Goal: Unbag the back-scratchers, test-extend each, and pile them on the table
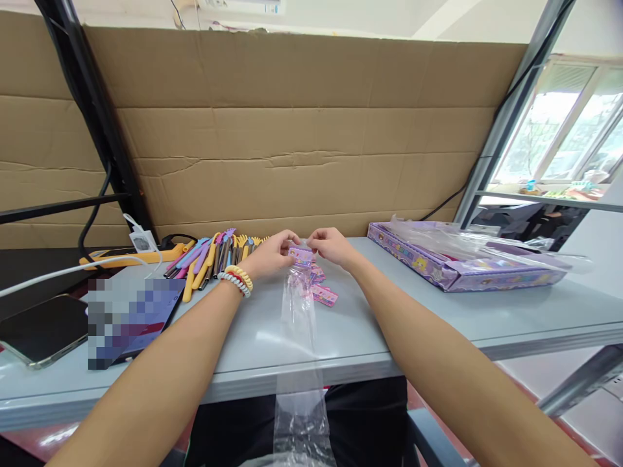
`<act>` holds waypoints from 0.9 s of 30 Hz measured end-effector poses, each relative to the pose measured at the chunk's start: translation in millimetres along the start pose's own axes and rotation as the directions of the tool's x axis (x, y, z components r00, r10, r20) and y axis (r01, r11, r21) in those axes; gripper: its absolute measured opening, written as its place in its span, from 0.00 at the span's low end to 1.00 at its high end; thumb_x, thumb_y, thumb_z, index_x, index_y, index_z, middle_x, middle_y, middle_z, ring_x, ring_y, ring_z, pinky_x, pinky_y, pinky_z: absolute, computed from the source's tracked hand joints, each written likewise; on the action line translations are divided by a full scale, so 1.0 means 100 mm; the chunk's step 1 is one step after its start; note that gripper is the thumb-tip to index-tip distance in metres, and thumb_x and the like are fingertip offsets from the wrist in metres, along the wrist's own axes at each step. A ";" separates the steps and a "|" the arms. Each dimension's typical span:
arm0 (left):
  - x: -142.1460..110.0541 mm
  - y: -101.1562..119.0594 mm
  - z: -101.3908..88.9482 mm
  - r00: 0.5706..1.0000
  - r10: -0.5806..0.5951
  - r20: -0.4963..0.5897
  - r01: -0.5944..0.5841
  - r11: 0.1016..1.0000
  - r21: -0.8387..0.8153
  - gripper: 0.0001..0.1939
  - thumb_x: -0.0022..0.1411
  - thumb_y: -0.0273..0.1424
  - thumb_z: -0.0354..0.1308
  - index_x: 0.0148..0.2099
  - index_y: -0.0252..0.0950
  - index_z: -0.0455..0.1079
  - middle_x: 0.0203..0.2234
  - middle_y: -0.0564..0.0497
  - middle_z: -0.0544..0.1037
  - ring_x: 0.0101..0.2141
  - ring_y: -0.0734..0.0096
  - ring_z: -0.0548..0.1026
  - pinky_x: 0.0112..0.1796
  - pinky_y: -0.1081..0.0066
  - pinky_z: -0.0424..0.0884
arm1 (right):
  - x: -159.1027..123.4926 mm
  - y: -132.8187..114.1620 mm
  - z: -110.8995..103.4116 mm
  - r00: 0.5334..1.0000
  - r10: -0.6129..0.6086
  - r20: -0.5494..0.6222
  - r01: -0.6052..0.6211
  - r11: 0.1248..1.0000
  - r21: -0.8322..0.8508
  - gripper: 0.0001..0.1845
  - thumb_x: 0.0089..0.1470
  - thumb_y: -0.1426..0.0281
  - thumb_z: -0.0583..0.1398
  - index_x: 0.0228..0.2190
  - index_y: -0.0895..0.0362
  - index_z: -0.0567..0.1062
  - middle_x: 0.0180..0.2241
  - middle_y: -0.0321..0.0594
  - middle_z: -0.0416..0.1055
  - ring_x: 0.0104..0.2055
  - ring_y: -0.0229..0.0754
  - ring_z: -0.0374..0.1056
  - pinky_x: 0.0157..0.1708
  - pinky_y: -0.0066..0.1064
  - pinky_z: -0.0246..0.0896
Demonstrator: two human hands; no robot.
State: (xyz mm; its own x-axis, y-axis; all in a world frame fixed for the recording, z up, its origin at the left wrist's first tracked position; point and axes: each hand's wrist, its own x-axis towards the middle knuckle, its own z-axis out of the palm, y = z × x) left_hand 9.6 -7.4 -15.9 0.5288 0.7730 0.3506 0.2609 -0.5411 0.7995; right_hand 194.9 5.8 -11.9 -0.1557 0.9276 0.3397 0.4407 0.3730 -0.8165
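Note:
A long strip of clear plastic bags hangs from my two hands down over the table's front edge to my lap. My left hand, with beaded bracelets at the wrist, pinches the strip's upper end beside a small pink-purple printed card. Whether that card lies inside the plastic or in front of it I cannot tell. My right hand has its fingers closed at the top corner of the plastic. Several similar pink cards lie on the table just right of the strip.
Left of my hands lies a pile of colourful pens. A phone, a partly blurred blue packet and a white cable are at the far left. At right is a purple printed box with clear bags on it. Cardboard stands behind.

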 end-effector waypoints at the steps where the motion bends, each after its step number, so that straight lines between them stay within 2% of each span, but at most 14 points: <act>1: 0.01 -0.01 0.00 1.000 -0.007 -0.017 0.008 0.999 0.046 0.18 0.46 0.21 0.55 0.41 0.35 0.61 0.26 0.56 0.69 0.26 0.77 0.67 0.27 0.75 0.61 | 0.00 0.01 0.00 0.999 -0.042 -0.014 0.042 0.999 0.001 0.07 0.37 0.71 0.59 0.25 0.58 0.69 0.20 0.33 0.65 0.21 0.33 0.56 0.23 0.27 0.51; 4: 0.02 -0.04 -0.01 0.997 -0.022 -0.068 0.031 0.991 0.131 0.20 0.46 0.21 0.55 0.44 0.33 0.65 0.30 0.52 0.71 0.30 0.74 0.69 0.29 0.73 0.63 | -0.02 0.01 0.00 0.972 -0.228 -0.045 0.228 0.974 -0.019 0.13 0.35 0.74 0.60 0.30 0.57 0.69 0.26 0.33 0.66 0.24 0.33 0.57 0.27 0.27 0.54; 7: 0.02 -0.04 0.00 0.998 -0.034 -0.059 0.041 0.991 0.129 0.22 0.46 0.21 0.55 0.47 0.32 0.64 0.32 0.49 0.73 0.32 0.71 0.71 0.31 0.72 0.65 | -0.06 -0.01 0.01 0.951 -0.308 -0.004 0.305 0.944 -0.129 0.06 0.37 0.75 0.59 0.25 0.58 0.71 0.28 0.34 0.66 0.26 0.33 0.57 0.30 0.29 0.55; 10: 0.01 -0.01 0.01 0.998 -0.028 -0.052 0.035 0.991 0.129 0.26 0.47 0.21 0.56 0.51 0.31 0.62 0.31 0.50 0.74 0.32 0.71 0.71 0.32 0.71 0.66 | -0.08 -0.04 0.01 0.965 -0.256 0.058 0.263 0.944 -0.200 0.02 0.39 0.72 0.60 0.22 0.58 0.73 0.30 0.37 0.67 0.28 0.35 0.58 0.31 0.30 0.55; 14: 0.00 -0.01 0.02 0.999 0.011 -0.052 -0.004 0.993 0.120 0.31 0.49 0.22 0.57 0.56 0.32 0.57 0.29 0.52 0.73 0.31 0.72 0.71 0.33 0.72 0.66 | -0.07 -0.01 0.01 0.967 -0.216 0.131 0.239 0.951 -0.197 0.07 0.42 0.67 0.61 0.23 0.58 0.74 0.32 0.39 0.68 0.29 0.35 0.59 0.32 0.30 0.56; 18: 0.02 -0.05 0.01 0.996 0.019 -0.087 -0.007 0.991 0.137 0.31 0.50 0.24 0.58 0.57 0.32 0.57 0.29 0.52 0.73 0.31 0.73 0.71 0.33 0.72 0.66 | -0.04 0.03 0.00 0.954 -0.239 0.180 0.274 0.940 -0.203 0.09 0.41 0.65 0.63 0.21 0.59 0.73 0.30 0.39 0.67 0.29 0.35 0.59 0.32 0.30 0.56; 23: 0.02 -0.04 0.00 0.994 -0.041 -0.101 0.061 0.978 0.200 0.29 0.50 0.26 0.59 0.56 0.33 0.59 0.26 0.53 0.74 0.26 0.74 0.70 0.28 0.73 0.66 | -0.04 0.02 0.00 0.960 -0.247 0.131 0.273 0.926 -0.259 0.09 0.41 0.67 0.63 0.18 0.59 0.71 0.29 0.39 0.68 0.27 0.35 0.59 0.29 0.29 0.55; 27: -0.02 0.06 0.02 0.985 -0.149 -0.084 0.165 0.958 0.236 0.29 0.49 0.24 0.60 0.55 0.33 0.62 0.21 0.56 0.72 0.22 0.73 0.70 0.24 0.74 0.63 | -0.03 0.03 0.00 0.990 -0.127 0.062 0.140 0.938 -0.318 0.10 0.43 0.66 0.62 0.18 0.58 0.70 0.22 0.37 0.68 0.23 0.35 0.58 0.24 0.29 0.51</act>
State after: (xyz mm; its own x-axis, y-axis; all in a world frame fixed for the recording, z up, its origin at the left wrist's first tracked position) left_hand 11.3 -12.7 -13.1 0.4144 0.8700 0.2673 0.5280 -0.4690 0.7080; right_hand 197.2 4.7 -15.4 -0.2648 0.8725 0.4107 0.6726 0.4723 -0.5697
